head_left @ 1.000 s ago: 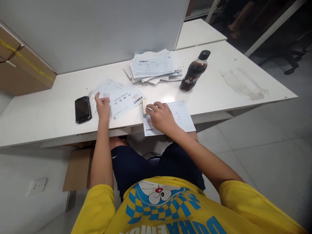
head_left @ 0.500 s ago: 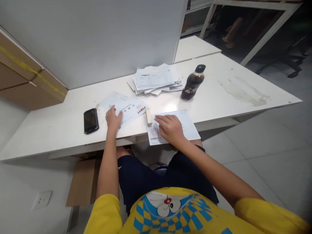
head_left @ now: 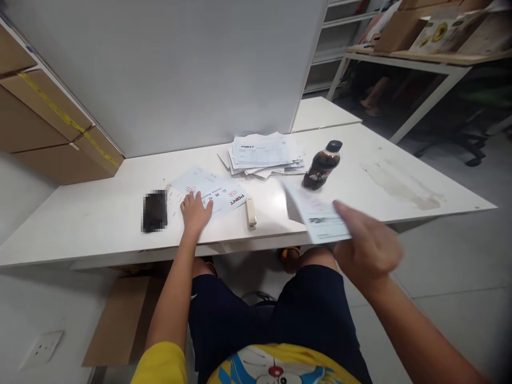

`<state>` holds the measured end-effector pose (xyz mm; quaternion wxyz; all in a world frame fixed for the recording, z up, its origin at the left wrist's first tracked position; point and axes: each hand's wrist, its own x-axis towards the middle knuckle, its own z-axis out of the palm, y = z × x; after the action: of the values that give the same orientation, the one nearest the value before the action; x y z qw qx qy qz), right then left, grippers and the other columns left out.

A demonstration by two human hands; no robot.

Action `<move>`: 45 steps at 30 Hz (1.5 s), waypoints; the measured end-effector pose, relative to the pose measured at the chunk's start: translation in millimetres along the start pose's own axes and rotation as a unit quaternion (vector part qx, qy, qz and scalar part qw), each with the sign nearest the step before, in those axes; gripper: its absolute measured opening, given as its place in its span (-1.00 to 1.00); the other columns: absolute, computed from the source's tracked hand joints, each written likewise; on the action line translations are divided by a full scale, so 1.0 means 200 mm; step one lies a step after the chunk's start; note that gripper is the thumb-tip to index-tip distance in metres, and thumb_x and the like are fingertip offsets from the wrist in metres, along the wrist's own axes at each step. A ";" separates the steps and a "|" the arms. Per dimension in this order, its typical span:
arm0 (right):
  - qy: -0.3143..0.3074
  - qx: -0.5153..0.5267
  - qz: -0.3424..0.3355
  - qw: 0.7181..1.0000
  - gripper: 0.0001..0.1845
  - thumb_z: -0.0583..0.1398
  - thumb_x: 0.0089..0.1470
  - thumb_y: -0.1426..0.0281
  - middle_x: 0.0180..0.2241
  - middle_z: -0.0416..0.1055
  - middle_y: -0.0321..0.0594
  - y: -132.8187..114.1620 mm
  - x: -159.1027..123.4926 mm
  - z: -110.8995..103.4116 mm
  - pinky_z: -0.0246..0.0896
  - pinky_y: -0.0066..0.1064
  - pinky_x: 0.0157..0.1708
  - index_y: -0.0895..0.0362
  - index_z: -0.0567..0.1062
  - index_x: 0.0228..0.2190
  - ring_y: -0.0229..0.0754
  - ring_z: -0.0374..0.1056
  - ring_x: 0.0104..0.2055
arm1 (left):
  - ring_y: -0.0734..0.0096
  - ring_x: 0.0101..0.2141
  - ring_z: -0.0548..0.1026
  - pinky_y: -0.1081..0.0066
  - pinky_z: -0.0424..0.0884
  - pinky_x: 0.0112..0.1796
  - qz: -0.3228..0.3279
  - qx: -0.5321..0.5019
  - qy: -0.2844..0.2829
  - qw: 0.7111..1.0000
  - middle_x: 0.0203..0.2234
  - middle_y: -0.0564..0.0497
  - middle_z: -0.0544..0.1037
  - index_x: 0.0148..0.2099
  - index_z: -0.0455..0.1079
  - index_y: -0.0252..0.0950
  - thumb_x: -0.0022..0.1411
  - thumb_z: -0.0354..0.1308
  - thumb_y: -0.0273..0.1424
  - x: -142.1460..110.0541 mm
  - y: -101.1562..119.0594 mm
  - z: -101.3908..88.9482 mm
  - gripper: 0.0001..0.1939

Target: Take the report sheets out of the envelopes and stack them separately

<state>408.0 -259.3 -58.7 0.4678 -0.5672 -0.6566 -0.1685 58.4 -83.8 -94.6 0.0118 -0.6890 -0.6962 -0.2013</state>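
Observation:
My left hand (head_left: 196, 210) lies with fingers spread on printed report sheets (head_left: 222, 194) marked "PONY", spread on the white table. My right hand (head_left: 366, 242) is raised past the table's front edge, pinching the corner of another printed sheet of paper (head_left: 326, 218); hand and sheet are slightly blurred. A cream-coloured stapler (head_left: 250, 213) rests on the table just right of the report sheets, touched by neither hand. Behind it sits an uneven stack of papers (head_left: 262, 152).
A dark cola bottle (head_left: 322, 165) stands right of the stack. At the left lies a pixelated dark object (head_left: 154, 212). Cardboard boxes (head_left: 60, 128) line the left wall, and a grey panel (head_left: 180, 69) rises behind the table (head_left: 120, 197). Someone's foot shows under the far desk.
My right hand has lifted the sheet from the table's front edge and carried it to the right. The stapler now lies uncovered on the table. My left hand stays on the report sheets.

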 end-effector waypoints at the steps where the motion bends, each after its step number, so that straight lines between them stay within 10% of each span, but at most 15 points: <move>1: 0.068 -0.004 0.002 0.998 -0.56 0.10 0.19 0.30 0.03 0.49 -0.16 -0.01 0.09 0.01 0.29 0.13 0.09 -0.13 0.41 0.11 0.14 0.36 0.14 | -0.18 0.30 0.11 -0.12 0.01 0.23 -0.001 -0.002 -0.003 1.000 0.28 -0.36 0.22 0.25 0.26 -0.34 0.28 0.00 -0.11 0.00 0.00 0.00 -0.40; 4: 0.135 -0.014 -0.016 0.991 -0.60 0.09 0.19 0.17 0.04 0.46 -0.13 -0.05 0.41 0.19 0.08 0.28 0.17 -0.10 0.46 0.04 0.26 0.15 0.28 | -0.19 0.30 0.10 -0.12 -0.01 0.23 -0.006 -0.008 -0.015 1.000 0.29 -0.36 0.20 0.25 0.25 -0.35 0.29 -0.02 -0.09 0.00 -0.01 -0.01 -0.39; 9: -0.100 -0.023 -0.027 0.994 -0.49 -0.13 0.29 0.43 0.23 0.28 -0.13 -0.07 0.80 0.77 -0.17 0.11 0.30 0.04 0.35 0.17 0.04 -0.02 0.37 | -0.21 0.26 0.16 -0.11 0.04 0.21 -0.011 -0.011 -0.002 1.000 0.25 -0.39 0.25 0.21 0.31 -0.38 0.28 0.02 -0.14 0.00 0.00 -0.01 -0.44; 15: -0.344 -0.007 0.051 0.938 -0.47 0.01 0.17 0.48 0.26 0.18 0.23 0.10 0.74 1.22 -0.06 0.06 0.26 0.35 0.30 0.16 0.16 0.09 0.30 | -0.11 0.17 0.32 -0.02 0.15 0.19 -0.060 -0.154 0.049 0.985 0.12 -0.28 0.44 0.14 0.37 -0.30 0.21 0.16 -0.28 0.02 -0.03 -0.01 -0.54; 19: -0.316 0.098 0.047 0.943 -0.46 0.00 0.22 0.36 0.23 0.27 0.06 0.07 0.76 1.24 0.02 0.03 0.25 0.23 0.27 0.20 0.09 0.15 0.28 | 0.06 0.13 0.40 0.13 0.24 0.16 -0.130 -0.330 0.096 0.930 0.06 -0.19 0.50 0.05 0.42 -0.25 0.20 0.15 -0.36 0.03 -0.08 -0.01 -0.65; 27: -0.608 0.098 -0.076 0.785 -0.18 0.25 0.07 0.13 0.28 0.18 0.11 -0.43 0.77 1.35 0.12 -0.07 0.19 0.16 0.18 0.27 0.17 0.13 0.29 | 0.20 0.09 0.44 0.19 0.28 0.16 -0.146 -0.476 0.129 0.858 -0.01 -0.07 0.54 -0.09 0.45 -0.20 0.14 0.11 -0.49 0.01 -0.11 0.00 -0.73; 34: -0.623 0.125 -0.156 0.756 -0.38 0.21 0.07 0.31 0.21 0.28 -0.05 -0.55 0.70 1.35 0.16 -0.13 0.17 0.08 0.32 0.17 0.09 0.19 0.24 | 0.29 0.06 0.48 0.26 0.35 0.10 -0.178 -0.607 0.212 0.745 -0.05 -0.12 0.57 -0.14 0.41 -0.24 0.09 0.09 -0.51 0.02 -0.17 0.02 -0.74; 39: -0.623 0.126 -0.178 0.751 -0.35 0.27 -0.04 0.34 0.29 0.16 -0.10 -0.56 0.66 1.30 0.10 -0.08 0.21 0.02 0.37 0.14 0.12 0.09 0.30 | 0.25 -0.01 0.53 0.21 0.39 0.06 -0.185 -0.623 0.230 0.724 -0.14 -0.16 0.57 -0.14 0.40 -0.28 0.13 0.12 -0.39 0.04 -0.17 -0.02 -0.78; 45: -0.619 0.087 -0.184 0.759 -0.28 0.26 -0.01 0.34 0.31 0.13 -0.09 -0.62 0.62 1.30 0.14 -0.06 0.17 0.01 0.29 0.20 0.16 0.09 0.29 | 0.28 0.02 0.49 0.23 0.41 0.01 -0.261 -0.535 0.364 0.716 -0.14 -0.06 0.53 -0.04 0.34 -0.12 0.24 -0.05 -0.30 -0.43 -0.07 -0.01 -0.73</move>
<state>195.5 -28.2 -52.3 -0.0328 -0.3731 -0.9065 0.1948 48.1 -166.2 -122.8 -0.1592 -0.2448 -0.5660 -0.7710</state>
